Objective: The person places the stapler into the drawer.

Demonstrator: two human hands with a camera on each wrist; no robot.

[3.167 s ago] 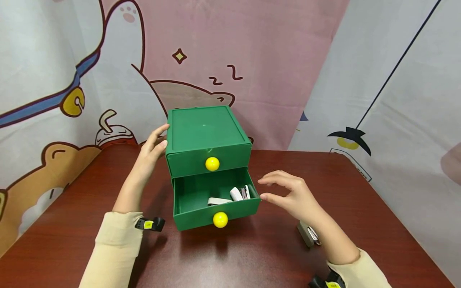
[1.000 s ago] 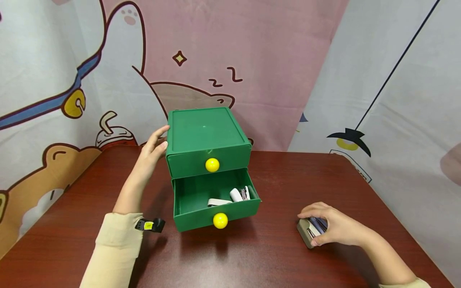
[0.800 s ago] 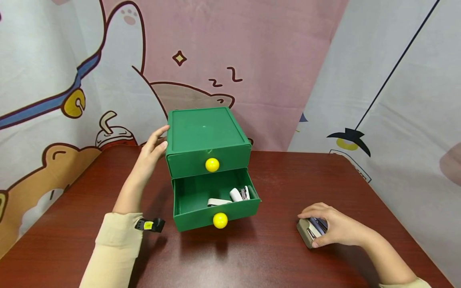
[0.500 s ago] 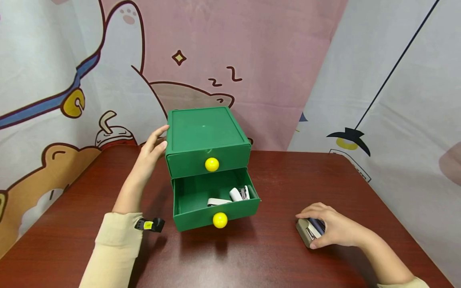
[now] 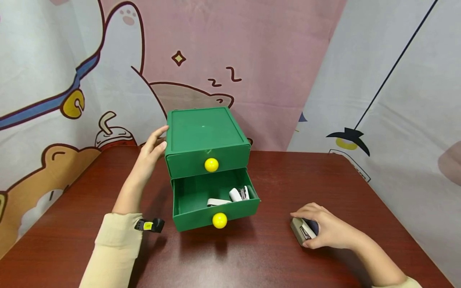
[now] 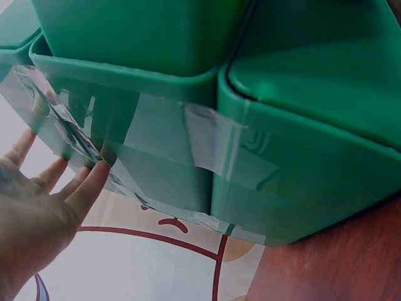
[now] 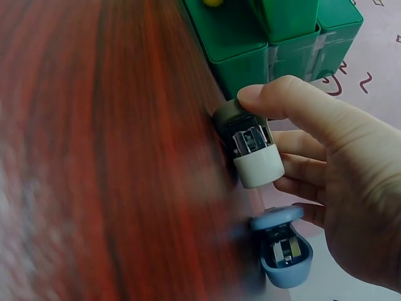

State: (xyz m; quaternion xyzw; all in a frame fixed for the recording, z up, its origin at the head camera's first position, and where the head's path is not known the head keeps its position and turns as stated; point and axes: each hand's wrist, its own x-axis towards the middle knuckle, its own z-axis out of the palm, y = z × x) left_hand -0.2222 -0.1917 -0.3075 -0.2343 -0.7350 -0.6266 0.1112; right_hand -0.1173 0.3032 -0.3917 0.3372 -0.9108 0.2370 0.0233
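Note:
In the head view my left hand [image 5: 149, 154] lies with its fingers against the left side of a green drawer unit [image 5: 207, 130]. The left wrist view shows those fingertips touching a side covered in clear tape. The lower drawer [image 5: 194, 224] is pulled out. Inside it are a white object [image 5: 217, 202] lying flat and a small white stapler [image 5: 240, 194]. At the right, my right hand [image 5: 329, 228] grips a small olive and white stapler [image 5: 301, 232] between thumb and fingers. A blue stapler [image 7: 285, 251] is close below it in the right wrist view, near my little finger.
The dark red wooden table [image 5: 273, 256] lies under everything. Yellow round knobs mark the upper drawer, which is closed [image 5: 211, 165], and the lower one [image 5: 219, 220]. A printed cloth [image 5: 266, 72] hangs behind the table.
My right hand has left the lower drawer's side, gone to the stapler at the right and gripped it. In the last half second hand and stapler have shifted slightly left. My left hand stays put.

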